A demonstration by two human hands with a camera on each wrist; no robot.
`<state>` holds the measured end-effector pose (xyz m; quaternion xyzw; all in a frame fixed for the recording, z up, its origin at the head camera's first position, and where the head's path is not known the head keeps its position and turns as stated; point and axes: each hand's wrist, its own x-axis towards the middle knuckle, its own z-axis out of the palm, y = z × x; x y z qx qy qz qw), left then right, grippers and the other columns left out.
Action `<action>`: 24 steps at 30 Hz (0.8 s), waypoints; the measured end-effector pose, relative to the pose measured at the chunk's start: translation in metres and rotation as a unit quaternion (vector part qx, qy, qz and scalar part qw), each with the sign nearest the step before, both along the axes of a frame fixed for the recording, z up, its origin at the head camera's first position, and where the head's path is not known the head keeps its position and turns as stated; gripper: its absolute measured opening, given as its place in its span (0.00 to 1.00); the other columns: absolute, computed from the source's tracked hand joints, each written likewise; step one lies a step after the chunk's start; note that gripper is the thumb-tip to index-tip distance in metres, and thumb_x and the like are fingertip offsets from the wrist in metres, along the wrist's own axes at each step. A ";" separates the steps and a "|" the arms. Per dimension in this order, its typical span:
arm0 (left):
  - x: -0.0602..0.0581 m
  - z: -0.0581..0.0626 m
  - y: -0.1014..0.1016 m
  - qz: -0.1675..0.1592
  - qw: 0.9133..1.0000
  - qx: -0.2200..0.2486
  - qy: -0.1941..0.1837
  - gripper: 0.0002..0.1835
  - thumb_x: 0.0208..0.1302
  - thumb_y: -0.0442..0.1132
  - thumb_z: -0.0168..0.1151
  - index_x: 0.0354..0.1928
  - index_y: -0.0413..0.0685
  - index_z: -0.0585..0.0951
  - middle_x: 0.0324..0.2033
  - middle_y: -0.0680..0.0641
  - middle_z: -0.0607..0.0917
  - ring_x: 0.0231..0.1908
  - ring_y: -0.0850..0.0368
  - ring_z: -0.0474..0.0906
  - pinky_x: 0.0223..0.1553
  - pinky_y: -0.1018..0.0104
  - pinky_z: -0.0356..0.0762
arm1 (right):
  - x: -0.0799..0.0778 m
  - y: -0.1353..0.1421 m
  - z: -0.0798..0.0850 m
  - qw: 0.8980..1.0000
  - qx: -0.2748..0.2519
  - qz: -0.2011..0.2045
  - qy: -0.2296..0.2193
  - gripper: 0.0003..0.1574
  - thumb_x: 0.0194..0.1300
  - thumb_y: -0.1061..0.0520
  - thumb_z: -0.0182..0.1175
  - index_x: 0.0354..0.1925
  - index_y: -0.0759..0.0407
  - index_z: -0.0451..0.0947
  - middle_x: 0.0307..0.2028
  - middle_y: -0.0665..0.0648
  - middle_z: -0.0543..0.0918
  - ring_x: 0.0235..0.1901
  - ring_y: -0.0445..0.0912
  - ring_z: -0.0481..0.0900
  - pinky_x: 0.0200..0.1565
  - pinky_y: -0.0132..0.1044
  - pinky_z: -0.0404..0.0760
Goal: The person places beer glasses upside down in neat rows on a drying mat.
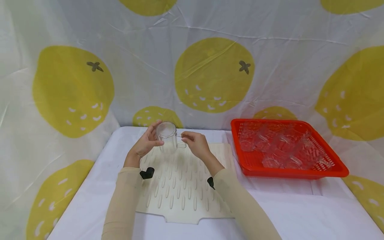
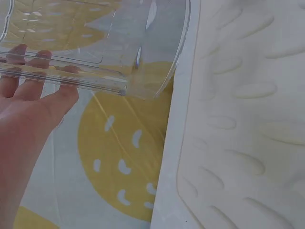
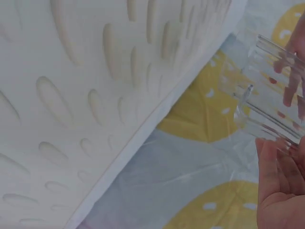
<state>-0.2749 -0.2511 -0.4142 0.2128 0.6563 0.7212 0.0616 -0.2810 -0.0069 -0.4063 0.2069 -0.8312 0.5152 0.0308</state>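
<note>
A clear mug (image 1: 168, 141) is held in the air above the far part of a cream drying mat (image 1: 180, 203). My left hand (image 1: 145, 144) grips the mug's body, thumb on the near side and fingers round the far side. On the other side, my right hand (image 1: 195, 143) pinches the mug's handle (image 1: 181, 145). In the left wrist view, fingers (image 2: 62, 98) show against the mug's clear wall (image 2: 143, 52). The right wrist view has the mug (image 3: 257, 95) tilted, with both hands at its sides.
To the right stands a red plastic basket (image 1: 288, 173) with several clear mugs (image 1: 271, 143) in it. The mat has raised oval ridges and lies on a white-covered table (image 1: 300, 213). A curtain (image 1: 144, 76) with yellow fruit prints hangs behind the table.
</note>
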 end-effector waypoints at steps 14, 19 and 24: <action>-0.013 -0.033 0.001 0.018 1.000 0.007 -0.005 0.49 0.59 0.15 0.54 0.77 0.43 0.43 0.77 0.48 0.36 0.73 0.50 0.22 0.69 0.40 0.24 | -0.014 -0.016 -0.040 0.999 -0.017 -0.035 -0.037 0.17 0.69 0.61 0.59 0.54 0.64 0.80 0.48 0.59 0.85 0.51 0.53 0.82 0.52 0.43 0.80; -0.016 -0.038 -0.004 0.009 1.000 0.012 -0.020 0.49 0.60 0.16 0.53 0.78 0.47 0.43 0.76 0.47 0.32 0.73 0.48 0.20 0.69 0.39 0.25 | -0.017 -0.021 -0.046 0.999 0.001 -0.035 -0.039 0.17 0.70 0.60 0.58 0.55 0.64 0.80 0.49 0.59 0.85 0.51 0.52 0.82 0.51 0.42 0.80; -0.020 -0.043 -0.008 -0.003 0.999 0.026 -0.029 0.48 0.63 0.16 0.49 0.78 0.50 0.41 0.76 0.50 0.31 0.73 0.50 0.20 0.70 0.43 0.25 | -0.016 -0.023 -0.044 0.998 0.013 -0.025 -0.056 0.21 0.71 0.60 0.57 0.60 0.63 0.76 0.53 0.59 0.83 0.54 0.53 0.80 0.52 0.42 0.79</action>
